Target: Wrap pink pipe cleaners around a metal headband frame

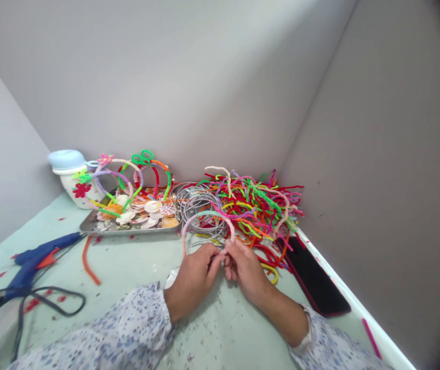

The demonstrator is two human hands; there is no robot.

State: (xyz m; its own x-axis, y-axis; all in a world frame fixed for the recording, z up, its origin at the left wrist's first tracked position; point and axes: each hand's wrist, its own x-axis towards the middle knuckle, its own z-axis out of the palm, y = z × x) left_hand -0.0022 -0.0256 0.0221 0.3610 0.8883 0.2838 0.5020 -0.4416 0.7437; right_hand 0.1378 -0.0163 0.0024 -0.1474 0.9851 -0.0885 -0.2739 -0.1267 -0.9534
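In front of me I hold a headband wrapped in pale pink and mint-green pipe cleaner, its arch standing up away from me. My right hand pinches the arch's right end between thumb and fingers. The fingertips of my left hand are closed at that same end and meet the right hand's; the arch's left side passes behind this hand. What lies exactly between the fingertips is hidden. Just beyond the arch lies a bundle of bare wire hoops, beside a heap of coloured pipe cleaners.
A metal tray holds shells, with decorated headbands standing in it. At left are a white cup with a blue lid and a blue glue gun with its cord. A phone lies at the right edge, near green-handled scissors behind the tray.
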